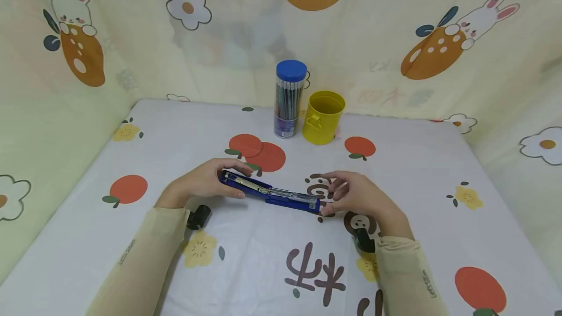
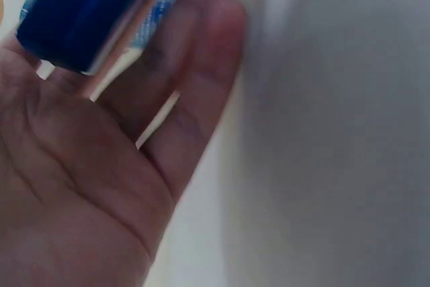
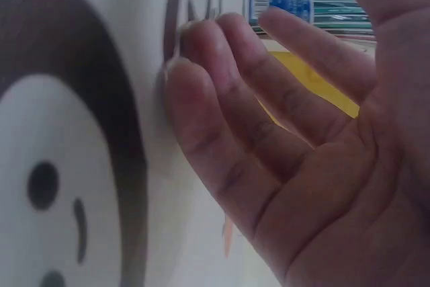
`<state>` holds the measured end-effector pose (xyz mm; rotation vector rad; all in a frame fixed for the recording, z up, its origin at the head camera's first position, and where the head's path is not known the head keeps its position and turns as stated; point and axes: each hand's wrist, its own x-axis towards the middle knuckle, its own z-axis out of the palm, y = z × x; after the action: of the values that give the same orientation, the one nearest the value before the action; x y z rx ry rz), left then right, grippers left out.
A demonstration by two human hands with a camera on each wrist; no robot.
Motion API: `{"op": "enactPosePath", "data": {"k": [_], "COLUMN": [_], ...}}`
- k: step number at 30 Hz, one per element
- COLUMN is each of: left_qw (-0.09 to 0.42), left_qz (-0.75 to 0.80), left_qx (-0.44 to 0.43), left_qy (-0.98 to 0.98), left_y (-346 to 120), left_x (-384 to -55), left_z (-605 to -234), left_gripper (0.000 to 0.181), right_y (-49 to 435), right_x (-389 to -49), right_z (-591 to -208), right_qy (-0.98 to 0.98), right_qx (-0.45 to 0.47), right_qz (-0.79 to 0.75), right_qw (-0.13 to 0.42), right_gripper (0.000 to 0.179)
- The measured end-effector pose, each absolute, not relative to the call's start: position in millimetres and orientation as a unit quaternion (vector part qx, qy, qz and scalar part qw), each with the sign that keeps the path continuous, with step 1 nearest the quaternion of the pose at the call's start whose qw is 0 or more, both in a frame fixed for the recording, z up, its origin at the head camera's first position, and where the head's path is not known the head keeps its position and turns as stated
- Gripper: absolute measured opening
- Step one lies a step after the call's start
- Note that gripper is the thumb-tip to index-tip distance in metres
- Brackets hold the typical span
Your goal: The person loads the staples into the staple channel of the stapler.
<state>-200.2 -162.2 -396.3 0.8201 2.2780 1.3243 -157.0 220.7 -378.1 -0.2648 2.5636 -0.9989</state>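
A blue stapler (image 1: 291, 203), swung wide open so its metal inside faces up, lies slanted across the middle in the head view. My left hand (image 1: 203, 179) grips its left end between thumb and fingers. In the left wrist view, that blue end (image 2: 84, 15) crosses the fingers, and the rest runs out of frame. By the stapler's right end is my right hand (image 1: 361, 198), thumb tip close to that end and fingers loosely bent. Seen from the right wrist, the fingers of this hand (image 3: 289, 146) have nothing between them.
A clear tube of pencils (image 1: 287, 101) with a blue lid stands toward the back of the table. Just right of it is a yellow cup (image 1: 319, 128) with a small handle. The printed cloth (image 1: 246, 257) covers the table, and a patterned curtain (image 1: 237, 57) hangs behind.
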Motion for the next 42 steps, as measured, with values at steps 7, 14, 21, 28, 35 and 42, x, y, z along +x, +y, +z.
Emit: {"op": "enactPosePath", "data": {"k": [7, 14, 21, 28, 35, 42], "left_qw": [0.208, 0.198, 0.199, 0.204, 0.204, 0.203], "left_qz": [0.522, 0.53, 0.533, 0.534, 0.529, 0.525], "left_qx": [0.287, 0.288, 0.283, 0.268, 0.26, 0.256], "left_qy": [0.776, 0.773, 0.772, 0.775, 0.782, 0.785], "left_y": [-167, -171, -173, -173, -173, -173], "left_x": [-205, -208, -209, -210, -208, -208], "left_z": [-407, -413, -416, -418, -419, -420], "left_gripper": [0.054, 0.047, 0.042, 0.041, 0.04, 0.039], "right_y": [224, 224, 225, 226, 226, 225], "right_x": [-158, -156, -157, -159, -159, -159], "right_z": [-381, -381, -381, -382, -383, -382], "right_qy": [0.912, 0.914, 0.917, 0.916, 0.917, 0.915], "right_qx": [-0.099, -0.077, -0.098, -0.118, -0.118, -0.12], "right_qz": [-0.351, -0.345, -0.334, -0.332, -0.326, -0.338], "right_qw": [0.186, 0.201, 0.193, 0.191, 0.195, 0.186], "right_gripper": [0.053, 0.031, 0.022, 0.016, 0.013, 0.012]}}
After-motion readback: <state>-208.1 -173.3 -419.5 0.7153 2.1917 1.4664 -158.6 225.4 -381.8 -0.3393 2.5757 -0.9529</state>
